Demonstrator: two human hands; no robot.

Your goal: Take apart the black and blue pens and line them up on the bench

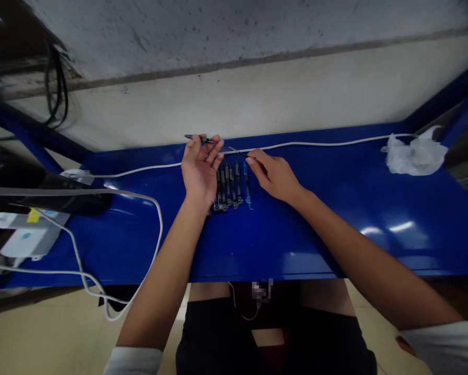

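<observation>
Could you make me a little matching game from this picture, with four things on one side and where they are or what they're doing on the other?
Column one
1. Left hand
2. Right hand
3. Blue pen
4. White plastic bag

Column two
A. Back showing, pinching a slender piece
B. Near the right end of the blue tabletop
C. Palm showing, holding a dark pen
D. Just right of the row of dark pens

Pairs: 1-C, 2-A, 3-D, 4-B

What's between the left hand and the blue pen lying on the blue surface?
A row of dark pens lies between the left hand and the blue pen, as the head view shows.
</observation>
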